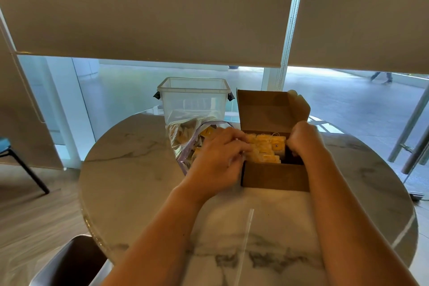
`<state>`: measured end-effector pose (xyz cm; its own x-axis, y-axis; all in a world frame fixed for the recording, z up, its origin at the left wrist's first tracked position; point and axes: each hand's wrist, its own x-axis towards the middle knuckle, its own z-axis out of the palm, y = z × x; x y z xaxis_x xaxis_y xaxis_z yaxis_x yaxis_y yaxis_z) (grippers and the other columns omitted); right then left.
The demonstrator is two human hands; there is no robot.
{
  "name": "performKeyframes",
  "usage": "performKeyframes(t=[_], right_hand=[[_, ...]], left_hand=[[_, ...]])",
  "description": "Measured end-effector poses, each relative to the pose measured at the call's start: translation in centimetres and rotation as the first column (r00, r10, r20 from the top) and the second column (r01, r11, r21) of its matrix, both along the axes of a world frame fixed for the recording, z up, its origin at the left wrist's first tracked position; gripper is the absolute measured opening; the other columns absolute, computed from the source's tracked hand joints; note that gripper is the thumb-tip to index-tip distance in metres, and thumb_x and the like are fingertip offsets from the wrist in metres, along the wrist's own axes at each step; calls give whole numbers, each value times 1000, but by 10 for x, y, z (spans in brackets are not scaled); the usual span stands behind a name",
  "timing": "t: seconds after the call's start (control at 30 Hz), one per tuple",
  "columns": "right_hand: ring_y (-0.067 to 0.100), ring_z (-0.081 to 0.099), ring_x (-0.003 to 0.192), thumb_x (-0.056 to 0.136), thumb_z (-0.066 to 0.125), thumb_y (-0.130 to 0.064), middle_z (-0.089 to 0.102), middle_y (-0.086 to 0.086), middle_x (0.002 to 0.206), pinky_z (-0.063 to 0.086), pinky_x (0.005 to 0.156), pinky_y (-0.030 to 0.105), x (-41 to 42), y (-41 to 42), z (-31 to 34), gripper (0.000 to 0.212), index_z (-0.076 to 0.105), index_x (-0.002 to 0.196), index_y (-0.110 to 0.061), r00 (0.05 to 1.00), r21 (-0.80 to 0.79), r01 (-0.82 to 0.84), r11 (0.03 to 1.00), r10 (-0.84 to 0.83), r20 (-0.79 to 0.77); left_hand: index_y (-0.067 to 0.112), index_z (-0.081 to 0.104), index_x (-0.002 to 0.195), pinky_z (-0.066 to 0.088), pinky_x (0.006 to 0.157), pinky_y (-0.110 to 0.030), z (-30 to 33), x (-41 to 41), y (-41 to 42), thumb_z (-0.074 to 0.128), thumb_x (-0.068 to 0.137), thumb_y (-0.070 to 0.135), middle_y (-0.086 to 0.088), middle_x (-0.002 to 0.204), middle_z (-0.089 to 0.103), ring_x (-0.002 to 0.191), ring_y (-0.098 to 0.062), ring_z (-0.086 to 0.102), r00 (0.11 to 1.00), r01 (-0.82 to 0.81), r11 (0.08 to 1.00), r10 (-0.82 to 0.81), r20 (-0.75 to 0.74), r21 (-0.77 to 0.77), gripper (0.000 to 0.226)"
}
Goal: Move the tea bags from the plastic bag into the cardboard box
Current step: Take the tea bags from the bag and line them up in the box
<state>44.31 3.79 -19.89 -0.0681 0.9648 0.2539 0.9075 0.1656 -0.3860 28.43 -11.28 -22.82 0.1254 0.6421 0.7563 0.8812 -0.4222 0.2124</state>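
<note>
On the marble table [139,193], the cardboard box [275,175] sits beside the plastic bag [185,141]. The left hand [217,158] presses tea bags [267,146] into the box, fingers curled over them; the right hand [304,138] grips the box's wall. Packing is underway; next, reaching back into the bag, which holds more.

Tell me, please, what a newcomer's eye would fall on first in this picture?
Both hands at the open cardboard box mid-table: the left hand on the yellow tea bags inside, the right hand curled at its right wall. Left of it lies the plastic bag, before a clear tub.
</note>
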Motion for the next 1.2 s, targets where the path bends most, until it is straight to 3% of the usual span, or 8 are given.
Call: performKeyframes(t=[0.13, 0.23, 0.33, 0.43, 0.6, 0.67, 0.93, 1.2], right_hand=[[21, 62, 86, 90, 59, -12, 67, 9, 98, 45, 72, 25, -11, -34, 26, 12, 67, 98, -7, 956, 240, -241, 940, 273, -108], [4, 58, 72, 91, 59, -21, 63, -4, 91, 43, 61, 12, -32, -76, 38, 12, 66, 100, -16, 806, 99, -571, 815, 579, -121], [8, 59, 80, 91, 59, -21, 65, 0, 96, 46, 66, 15, -58, -103, 30, 14, 67, 101, -15, 703, 3, -711, 703, 711, 36], [25, 60, 97, 91, 53, -10, 64, 11, 105, 47, 81, 31, -88, -111, 11, 21, 65, 108, -6, 679, -66, -719, 691, 720, 145], [33, 48, 118, 91, 54, -12, 50, 21, 127, 40, 99, 35, -125, -92, -27, 36, 51, 124, 2, 625, -128, -587, 800, 548, 557], [38, 46, 121, 88, 59, -12, 48, 28, 129, 41, 99, 38, -128, -85, -39, 42, 49, 126, 5, 644, -90, -555, 827, 495, 583], [26, 53, 114, 91, 51, 0, 55, 13, 119, 49, 90, 32, -108, -91, -23, 30, 57, 120, -4, 746, 110, -612, 783, 526, 408], [9, 58, 80, 88, 60, -7, 66, 0, 91, 46, 69, 12, -71, -86, 9, 16, 70, 101, -10, 748, 247, -575, 780, 624, -227]], left_hand=[[9, 70, 78, 39, 80, -24, 10, -19, -6, 47, 77, 10, -5, 93, 62, 96, -13, 48, 982, -164, 952, 133, 134, 258, 22], [9, 69, 70, 37, 76, -28, 9, -38, -8, 47, 74, 9, -6, 86, 63, 90, -16, 51, 965, -232, 921, 177, 194, 313, 23], [7, 69, 68, 42, 71, -34, 7, -49, -8, 45, 74, 8, -7, 84, 61, 88, -15, 51, 947, -244, 929, 166, 275, 279, 25], [5, 69, 67, 41, 71, -28, 4, -51, -7, 44, 73, 5, -6, 84, 61, 87, -13, 50, 939, -226, 944, 145, 311, 240, 26], [8, 72, 71, 39, 76, -23, 2, -47, -7, 47, 75, 3, 3, 87, 60, 89, -10, 48, 937, -208, 960, 141, 319, 187, 26], [10, 73, 71, 41, 75, -25, 1, -47, -7, 51, 73, -3, 5, 88, 59, 89, -9, 48, 938, -214, 961, 151, 313, 176, 26], [11, 74, 75, 41, 77, -22, 1, -45, -6, 45, 79, 16, 5, 88, 61, 90, -4, 47, 938, -200, 966, 142, 317, 161, 30], [8, 73, 80, 41, 75, -23, 1, -44, -4, 52, 74, 2, -6, 89, 62, 90, -14, 50, 938, -229, 956, 166, 304, 184, 23]])
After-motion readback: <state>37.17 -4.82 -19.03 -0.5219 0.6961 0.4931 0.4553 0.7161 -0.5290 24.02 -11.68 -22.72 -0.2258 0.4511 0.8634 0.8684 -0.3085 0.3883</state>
